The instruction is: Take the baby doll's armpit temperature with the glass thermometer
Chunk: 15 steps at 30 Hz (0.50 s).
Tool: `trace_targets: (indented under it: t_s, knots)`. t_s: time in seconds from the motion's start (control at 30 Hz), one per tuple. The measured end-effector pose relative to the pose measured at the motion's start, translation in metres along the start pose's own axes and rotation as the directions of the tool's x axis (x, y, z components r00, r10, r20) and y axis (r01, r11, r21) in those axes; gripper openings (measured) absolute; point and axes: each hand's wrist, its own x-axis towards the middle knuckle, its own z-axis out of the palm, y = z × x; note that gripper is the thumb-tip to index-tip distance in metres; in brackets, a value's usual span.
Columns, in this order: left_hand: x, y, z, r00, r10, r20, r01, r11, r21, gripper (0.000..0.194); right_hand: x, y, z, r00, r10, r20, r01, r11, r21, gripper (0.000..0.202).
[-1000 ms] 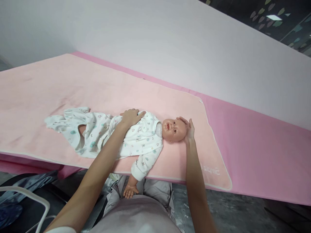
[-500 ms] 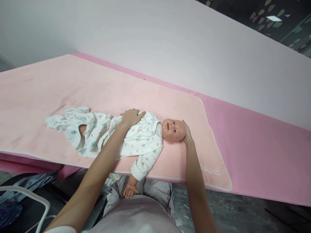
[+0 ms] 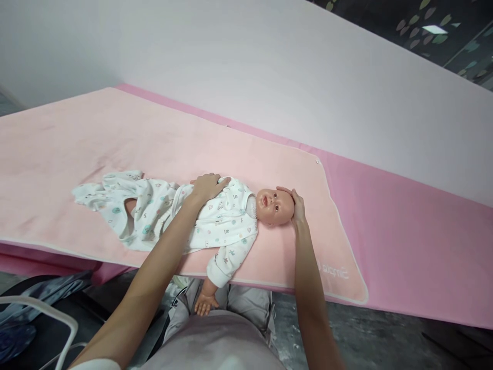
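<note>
1. A baby doll [image 3: 227,218] lies on its back on a pale pink mat [image 3: 192,149], its head pointing to the right and its legs to the left, close to the mat's near edge.
2. The doll wears a white printed sleepsuit [image 3: 154,205]; the leg end of the suit is loose and spread open over the mat on the left.
3. The left hand [image 3: 206,186] rests flat on the doll's chest, fingers together and laid over the cloth, pressing on it rather than clamped around anything.
4. The right hand [image 3: 295,205] cups the top and back of the doll's head [image 3: 275,206]; its grip is curved around the crown, the fingers touching the forehead side.
5. One sleeved doll arm [image 3: 221,267] hangs over the near edge of the mat, its bare little hand just above the person's lap.
6. The mat covers a deeper pink surface [image 3: 404,231], which runs along a white wall [image 3: 269,67].
7. At the lower left, a white curved rail [image 3: 46,311] and some dark blue cloth [image 3: 38,295] sit beside the person.
</note>
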Motion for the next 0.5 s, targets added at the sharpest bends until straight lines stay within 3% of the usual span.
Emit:
trace_targets:
  t_s: [0.13,0.27,0.33,0.37,0.43,0.5]
  knots:
    - [0.0,0.0,0.0,1.0,-0.001,0.005,0.001,1.0,0.002,0.063,0.002,0.007,-0.004,0.993,0.117,0.0,-0.116,0.989,0.089,0.037]
    - [0.0,0.001,0.0,1.0,-0.006,0.009,0.006,1.0,0.004,0.063,0.002,0.009,-0.007,0.916,0.386,0.111,-0.395,0.915,0.082,0.061]
    - [0.0,0.001,-0.001,1.0,-0.004,0.006,0.004,1.0,0.004,0.063,0.003,0.007,-0.007,0.906,0.415,0.08,-0.419,0.907,0.044,0.067]
    - [0.0,0.001,-0.001,1.0,-0.005,0.007,0.005,1.0,0.003,0.064,0.003,0.006,-0.007,0.931,0.363,0.028,-0.364,0.931,0.031,0.064]
    - [0.0,0.001,-0.001,1.0,-0.011,0.01,0.011,1.0,0.003,0.064,0.005,0.002,-0.007,0.985,0.144,-0.099,-0.145,0.989,0.001,0.05]
    - [0.0,0.001,-0.001,1.0,-0.022,0.015,0.022,1.0,0.005,0.064,0.005,-0.002,-0.005,0.984,-0.101,-0.148,0.094,0.994,-0.052,0.039]
